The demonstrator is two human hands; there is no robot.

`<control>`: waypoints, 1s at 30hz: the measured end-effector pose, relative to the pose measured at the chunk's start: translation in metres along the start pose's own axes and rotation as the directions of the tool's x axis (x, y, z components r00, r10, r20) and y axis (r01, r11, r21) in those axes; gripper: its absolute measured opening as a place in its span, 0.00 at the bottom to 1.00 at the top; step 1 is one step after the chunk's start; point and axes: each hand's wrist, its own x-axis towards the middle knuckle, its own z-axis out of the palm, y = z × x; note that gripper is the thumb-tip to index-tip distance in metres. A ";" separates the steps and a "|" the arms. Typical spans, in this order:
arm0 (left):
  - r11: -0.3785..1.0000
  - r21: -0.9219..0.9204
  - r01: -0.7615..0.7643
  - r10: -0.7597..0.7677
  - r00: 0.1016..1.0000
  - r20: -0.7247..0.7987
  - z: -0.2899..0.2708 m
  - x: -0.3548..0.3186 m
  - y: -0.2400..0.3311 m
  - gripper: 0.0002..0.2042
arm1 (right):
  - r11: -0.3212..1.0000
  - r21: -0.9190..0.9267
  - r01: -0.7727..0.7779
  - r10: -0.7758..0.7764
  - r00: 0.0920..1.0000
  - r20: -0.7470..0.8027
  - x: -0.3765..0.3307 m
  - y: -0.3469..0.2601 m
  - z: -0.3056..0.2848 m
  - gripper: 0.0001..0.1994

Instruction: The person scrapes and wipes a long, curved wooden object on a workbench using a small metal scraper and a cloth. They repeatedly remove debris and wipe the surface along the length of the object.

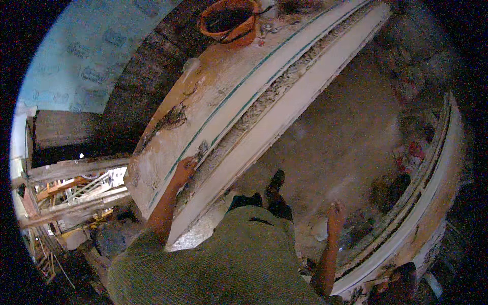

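Nearest the lens: olive-green knit top (229, 264) on the person's own torso, filling the low centre, w/ both forearms coming up from it. Far left, beyond a drop, rough timber scaffold rails (76, 188) and a pale blue sheet (86, 56) high up. Next right, a long whitish moulded beam (244, 101) runs diagonally from near-left to far-right, plaster-smeared, w/ thin green lines along its length and a crumbly grey mortar-filled channel (274, 91) beside them. Left hand (184, 170) rests on that beam's near end, palm down, fingers spread flat on the surface right at the channel's edge; it grips nothing. At the beam's far end sits an orange bucket (227, 20), dark inside, w/ a black handle hanging over its rim. Centre: dusty grey floor (335, 142) between the two beams; a dark shoe (274, 185) shows just past the top's hem. Right hand (335, 219) is raised over the floor, well apart from the left beam and near a second curved whitish beam (432, 193) at right; fingers look loosely curled, nothing visibly held, tho blur makes it hard to say for sure. Reddish rubble bits (414, 152) lie far right beside that beam.
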 end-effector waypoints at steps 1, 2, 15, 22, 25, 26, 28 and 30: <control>0.990 0.033 -0.137 0.138 0.990 -0.015 0.003 0.005 0.002 0.23 | 0.999 -0.048 -0.002 0.001 1.000 -0.022 -0.002 0.017 -0.003 0.19; 0.980 0.078 -0.181 0.184 0.982 -0.030 0.012 0.019 0.015 0.23 | 0.953 -0.302 0.030 -0.046 0.998 -0.044 -0.006 0.031 -0.003 0.20; 0.906 0.038 -0.422 0.424 0.905 -0.046 0.122 0.259 0.289 0.26 | 0.959 -0.242 0.144 -0.125 0.988 0.094 -0.017 -0.024 0.003 0.21; 0.889 0.167 -0.426 0.439 0.897 -0.053 0.127 0.281 0.258 0.18 | 0.997 -0.070 -0.031 0.028 0.999 -0.037 -0.007 -0.004 -0.002 0.17; 0.914 -0.073 -0.399 0.402 0.915 0.032 0.149 0.321 0.348 0.18 | 0.934 -0.325 0.147 -0.168 0.985 -0.035 0.018 -0.001 -0.007 0.18; 0.903 -0.120 -0.413 0.415 0.910 -0.006 0.160 0.334 0.382 0.18 | 0.933 -0.341 0.117 -0.126 0.992 -0.003 0.031 -0.002 -0.010 0.18; 0.884 -0.177 -0.433 0.435 0.900 -0.029 0.181 0.358 0.444 0.18 | 0.925 -0.378 0.047 -0.022 0.997 0.070 0.056 -0.007 -0.015 0.19; 0.863 -0.240 -0.445 0.456 0.890 -0.010 0.197 0.378 0.489 0.19 | 0.962 -0.263 -0.079 0.098 0.993 0.060 0.083 -0.010 -0.018 0.21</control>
